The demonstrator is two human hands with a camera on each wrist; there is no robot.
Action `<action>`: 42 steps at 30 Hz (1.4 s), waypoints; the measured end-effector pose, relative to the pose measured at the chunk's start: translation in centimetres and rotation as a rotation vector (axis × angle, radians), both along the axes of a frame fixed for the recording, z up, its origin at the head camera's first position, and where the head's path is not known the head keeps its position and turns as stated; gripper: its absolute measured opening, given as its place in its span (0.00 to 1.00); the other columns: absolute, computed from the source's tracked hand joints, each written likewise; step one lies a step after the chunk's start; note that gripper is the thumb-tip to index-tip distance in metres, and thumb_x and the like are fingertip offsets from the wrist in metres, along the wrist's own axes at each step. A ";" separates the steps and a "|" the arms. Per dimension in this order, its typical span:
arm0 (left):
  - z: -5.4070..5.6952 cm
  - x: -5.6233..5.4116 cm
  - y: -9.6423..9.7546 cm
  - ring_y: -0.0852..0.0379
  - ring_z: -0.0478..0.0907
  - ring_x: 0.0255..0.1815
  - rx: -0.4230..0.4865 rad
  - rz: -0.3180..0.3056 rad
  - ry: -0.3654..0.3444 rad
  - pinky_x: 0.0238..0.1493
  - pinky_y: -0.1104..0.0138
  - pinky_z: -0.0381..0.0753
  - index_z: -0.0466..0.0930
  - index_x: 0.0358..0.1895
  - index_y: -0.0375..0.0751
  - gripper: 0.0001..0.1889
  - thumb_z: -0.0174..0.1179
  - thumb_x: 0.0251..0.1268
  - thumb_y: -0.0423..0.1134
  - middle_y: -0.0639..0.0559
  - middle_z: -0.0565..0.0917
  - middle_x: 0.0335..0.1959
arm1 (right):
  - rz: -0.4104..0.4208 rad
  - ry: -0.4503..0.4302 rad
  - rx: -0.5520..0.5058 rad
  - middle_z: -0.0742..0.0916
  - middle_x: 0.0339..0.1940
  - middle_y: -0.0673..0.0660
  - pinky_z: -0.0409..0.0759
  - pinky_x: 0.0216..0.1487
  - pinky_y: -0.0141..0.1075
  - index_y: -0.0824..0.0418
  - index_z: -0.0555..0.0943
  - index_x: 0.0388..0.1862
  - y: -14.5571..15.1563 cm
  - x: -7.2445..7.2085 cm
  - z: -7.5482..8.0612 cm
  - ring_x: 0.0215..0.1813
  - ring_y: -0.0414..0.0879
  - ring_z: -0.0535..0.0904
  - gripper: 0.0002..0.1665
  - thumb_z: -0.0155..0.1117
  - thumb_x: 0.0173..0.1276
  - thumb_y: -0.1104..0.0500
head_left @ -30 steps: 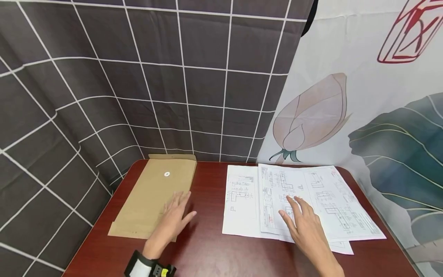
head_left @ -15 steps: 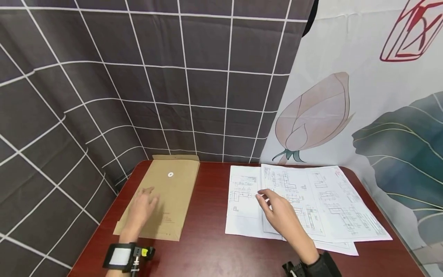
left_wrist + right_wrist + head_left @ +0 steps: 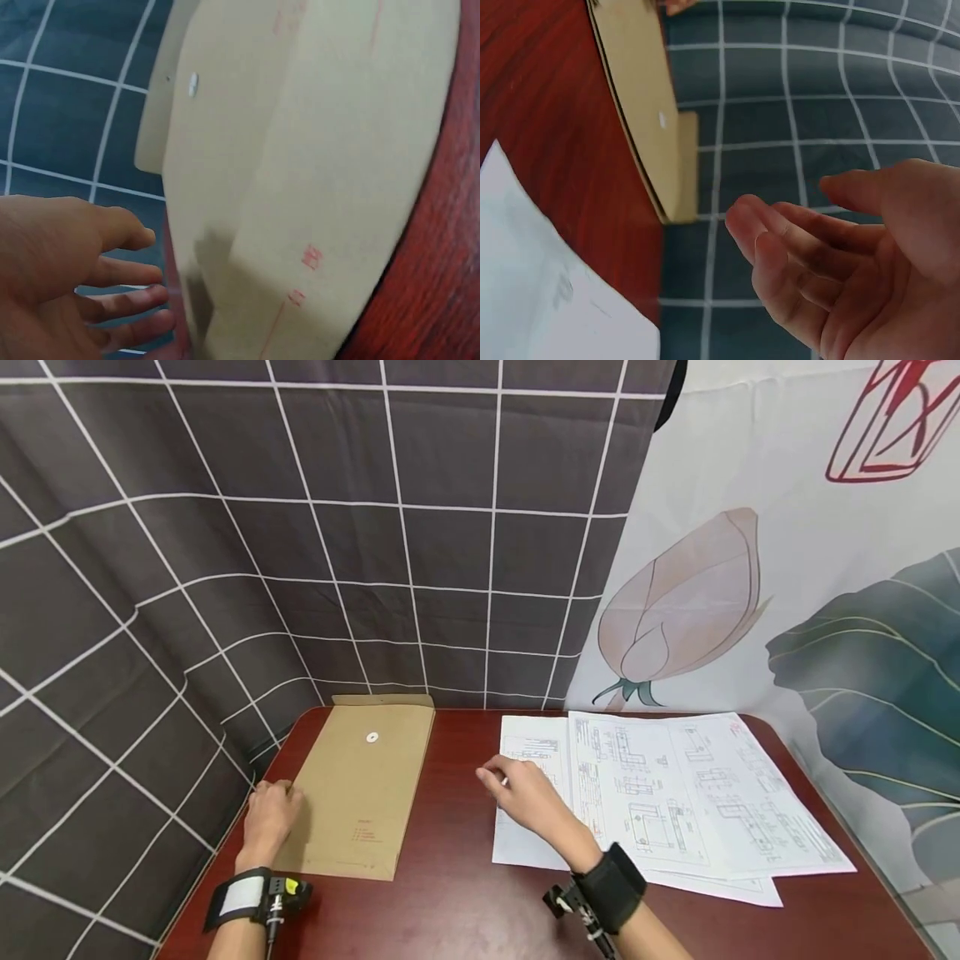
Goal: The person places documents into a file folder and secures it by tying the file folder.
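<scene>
A brown kraft document envelope (image 3: 367, 785) lies flat on the table's left side, with a white round button near its top and red print low down. At its left edge is my left hand (image 3: 268, 814); in the left wrist view its fingers (image 3: 124, 300) are spread and loosely bent beside the envelope, with nothing between them. Whether they touch the edge I cannot tell. My right hand (image 3: 528, 797) hovers over the left margin of the printed drawing sheets (image 3: 652, 802), fingers loosely bent and holding nothing. The sheets overlap, partly hiding those below.
The dark red table (image 3: 450, 893) has wood between the envelope and the sheets. A dark grid-patterned cloth (image 3: 442, 543) hangs behind and at the left. A white cloth with a flower print (image 3: 682, 602) hangs at the right. Both wrists wear camera straps.
My left hand has moved left across the envelope to its left edge. The right hand has moved left from the middle of the sheets to their left margin. Envelope and sheets stay put.
</scene>
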State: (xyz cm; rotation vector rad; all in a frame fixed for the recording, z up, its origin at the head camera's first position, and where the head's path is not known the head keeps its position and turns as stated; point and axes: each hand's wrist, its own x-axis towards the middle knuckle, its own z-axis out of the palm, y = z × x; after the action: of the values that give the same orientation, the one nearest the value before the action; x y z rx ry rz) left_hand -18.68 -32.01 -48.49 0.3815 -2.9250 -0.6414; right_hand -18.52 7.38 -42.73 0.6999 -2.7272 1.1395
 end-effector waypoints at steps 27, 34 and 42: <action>-0.2 -1.9 0.4 0.21 0.61 0.53 -0.007 -0.004 -0.119 0.46 0.29 0.63 0.71 0.54 0.18 0.23 0.45 0.69 0.39 0.18 0.65 0.50 | -0.063 -0.691 -0.379 0.85 0.28 0.63 0.82 0.22 0.42 0.76 0.80 0.41 -9.4 -2.1 -6.0 0.25 0.57 0.85 0.16 0.54 0.73 0.61; 0.2 -0.7 -1.1 0.19 0.61 0.53 -0.010 0.030 -0.140 0.45 0.30 0.64 0.71 0.53 0.19 0.23 0.45 0.69 0.40 0.18 0.65 0.50 | -0.034 -0.759 -0.498 0.85 0.31 0.62 0.83 0.26 0.44 0.79 0.77 0.49 -11.5 -1.3 -6.2 0.32 0.60 0.86 0.18 0.53 0.72 0.63; -0.2 -0.7 -0.6 0.22 0.67 0.50 0.030 0.046 -0.110 0.43 0.33 0.66 0.72 0.53 0.20 0.22 0.46 0.68 0.39 0.21 0.69 0.47 | -0.040 -0.828 -0.671 0.84 0.34 0.67 0.84 0.32 0.45 0.80 0.75 0.47 -11.3 -1.0 -6.7 0.36 0.63 0.85 0.16 0.52 0.71 0.65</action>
State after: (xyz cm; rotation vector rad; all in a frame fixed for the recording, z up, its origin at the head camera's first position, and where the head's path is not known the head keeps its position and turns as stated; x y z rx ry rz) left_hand -19.40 -32.58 -48.73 0.5007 -3.0027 -0.6790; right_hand -19.48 -3.89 -49.46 0.0618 -2.5062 2.5863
